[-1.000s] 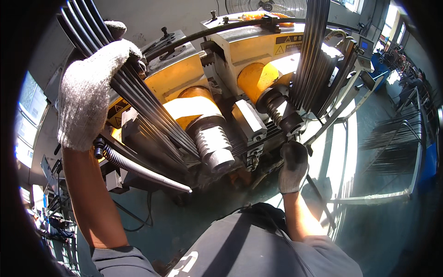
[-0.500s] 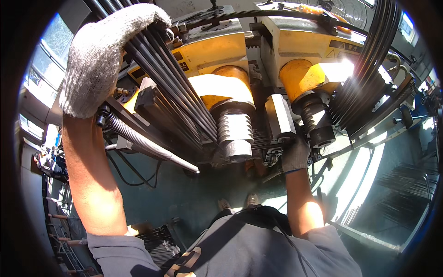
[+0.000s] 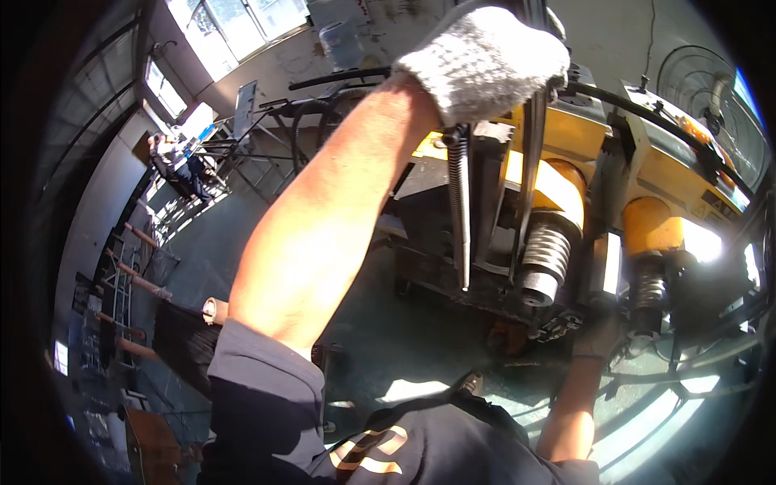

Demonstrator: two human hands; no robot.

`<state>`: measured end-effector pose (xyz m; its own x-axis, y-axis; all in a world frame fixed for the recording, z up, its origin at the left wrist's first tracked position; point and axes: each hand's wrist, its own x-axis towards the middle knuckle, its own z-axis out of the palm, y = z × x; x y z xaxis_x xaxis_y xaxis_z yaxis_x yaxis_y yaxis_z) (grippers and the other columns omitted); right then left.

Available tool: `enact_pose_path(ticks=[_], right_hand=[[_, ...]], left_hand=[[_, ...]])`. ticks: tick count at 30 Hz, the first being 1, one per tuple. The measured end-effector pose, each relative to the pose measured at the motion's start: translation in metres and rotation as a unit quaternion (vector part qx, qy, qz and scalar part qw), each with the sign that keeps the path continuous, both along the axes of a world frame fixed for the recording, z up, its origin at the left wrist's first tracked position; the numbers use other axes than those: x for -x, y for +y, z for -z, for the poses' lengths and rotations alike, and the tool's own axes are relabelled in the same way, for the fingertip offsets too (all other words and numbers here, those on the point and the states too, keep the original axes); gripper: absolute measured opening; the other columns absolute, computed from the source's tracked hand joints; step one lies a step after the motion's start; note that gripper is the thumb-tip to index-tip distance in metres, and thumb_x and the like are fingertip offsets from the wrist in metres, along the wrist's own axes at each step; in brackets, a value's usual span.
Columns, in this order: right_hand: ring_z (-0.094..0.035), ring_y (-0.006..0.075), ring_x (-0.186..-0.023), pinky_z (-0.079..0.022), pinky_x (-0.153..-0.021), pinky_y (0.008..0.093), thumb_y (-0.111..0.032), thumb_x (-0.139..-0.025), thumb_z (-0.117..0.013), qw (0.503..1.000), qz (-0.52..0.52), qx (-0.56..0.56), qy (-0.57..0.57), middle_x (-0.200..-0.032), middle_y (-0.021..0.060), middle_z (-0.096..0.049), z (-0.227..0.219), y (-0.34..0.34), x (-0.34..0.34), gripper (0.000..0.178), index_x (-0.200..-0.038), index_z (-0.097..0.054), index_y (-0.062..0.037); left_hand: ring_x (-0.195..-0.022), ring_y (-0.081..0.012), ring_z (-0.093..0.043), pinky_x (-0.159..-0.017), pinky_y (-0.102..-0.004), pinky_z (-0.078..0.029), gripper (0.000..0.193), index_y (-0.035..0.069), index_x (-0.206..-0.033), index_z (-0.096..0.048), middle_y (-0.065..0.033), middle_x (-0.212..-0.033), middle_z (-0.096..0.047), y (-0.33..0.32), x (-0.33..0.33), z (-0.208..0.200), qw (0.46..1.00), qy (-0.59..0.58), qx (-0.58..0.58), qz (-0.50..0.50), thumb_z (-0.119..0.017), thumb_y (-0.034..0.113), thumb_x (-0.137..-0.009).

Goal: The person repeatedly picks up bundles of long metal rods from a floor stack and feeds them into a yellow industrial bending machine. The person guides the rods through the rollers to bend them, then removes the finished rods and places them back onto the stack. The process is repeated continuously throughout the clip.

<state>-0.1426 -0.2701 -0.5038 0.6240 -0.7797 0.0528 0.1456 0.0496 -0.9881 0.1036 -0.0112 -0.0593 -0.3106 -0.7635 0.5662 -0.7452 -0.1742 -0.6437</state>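
Note:
My left hand [image 3: 493,65], in a white knitted glove, is raised high and closed round dark metal rods [image 3: 529,153] that stand steeply at the machine. Its fingertips are partly hidden behind the rods. Low on the right, my gloved right hand [image 3: 598,333] is in shadow against the lower end of a pale steel block [image 3: 605,263]; its fingers are hidden. Between the hands is a ribbed steel cylinder [image 3: 546,263] below a yellow housing [image 3: 562,182]. A spring-wrapped bar [image 3: 459,194] hangs just below my left hand.
A second yellow housing [image 3: 647,222] with a ribbed cylinder stands at right. A large fan [image 3: 715,101] is behind it. Another person [image 3: 179,166] is far off at left, beside metal frames. A rack with brown rolls [image 3: 145,279] stands at left.
The view has swung left, so the machine appears farther right. My left hand still grips rods, which now look steeper and more bunched. My right hand remains by the steel block.

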Motion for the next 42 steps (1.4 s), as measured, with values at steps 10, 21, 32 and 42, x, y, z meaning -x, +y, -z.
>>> enact_pose_path(ticks=[10, 21, 32, 42], right_hand=[[-0.074, 0.0260, -0.100, -0.060, -0.088, 0.0368, -0.027, -0.112, -0.065, 0.992, 0.057, -0.099, -0.048, -0.107, 0.0085, -0.077, -0.074, 0.079, 0.069, 0.029, -0.103, -0.077, -0.0026], [-0.070, 0.0302, -0.122, -0.059, -0.103, 0.0443, -0.048, -0.108, -0.063, 0.913, 0.028, 0.407, -0.004, -0.137, 0.0160, -0.072, -0.009, 0.130, 0.038, 0.063, -0.148, -0.063, 0.0000], [-0.072, 0.0283, -0.092, -0.060, -0.087, 0.0519, -0.043, -0.107, -0.076, 0.895, -0.436, 0.087, 0.040, -0.109, 0.0133, -0.076, -0.071, 0.365, 0.017, 0.057, -0.133, -0.067, 0.0068], [-0.060, 0.0180, -0.122, -0.052, -0.101, 0.0363, -0.041, -0.108, -0.075, 0.656, -0.731, 0.108, -0.156, -0.143, 0.0062, -0.061, -0.267, 0.589, 0.292, 0.058, -0.150, -0.060, -0.0042]], left_hand=[[-0.067, -0.0267, -0.065, -0.069, -0.0428, -0.058, 0.011, 0.002, -0.076, -0.068, -0.0090, -0.074, -0.064, 0.123, 0.136, 0.035, 0.928, 0.261, 0.229, 0.134, -0.076, 0.009, -0.077], [-0.097, -0.0234, -0.077, -0.089, -0.0408, -0.064, 0.028, 0.003, -0.128, -0.064, -0.0103, -0.101, -0.076, 0.354, 0.397, 0.130, 0.557, 0.607, 0.538, 0.178, -0.072, -0.003, -0.101], [-0.099, -0.0210, -0.074, -0.092, -0.0396, -0.061, 0.027, 0.006, -0.127, -0.061, -0.0098, -0.103, -0.074, 0.351, 0.756, 0.202, 0.422, 0.270, 0.864, -0.055, -0.066, -0.003, -0.102], [-0.091, -0.0364, -0.078, -0.081, -0.0496, -0.068, 0.032, 0.002, -0.126, -0.060, -0.0207, -0.098, -0.074, 0.356, 1.033, 0.191, 0.405, 0.015, 0.911, -0.071, -0.063, -0.003, -0.094]])
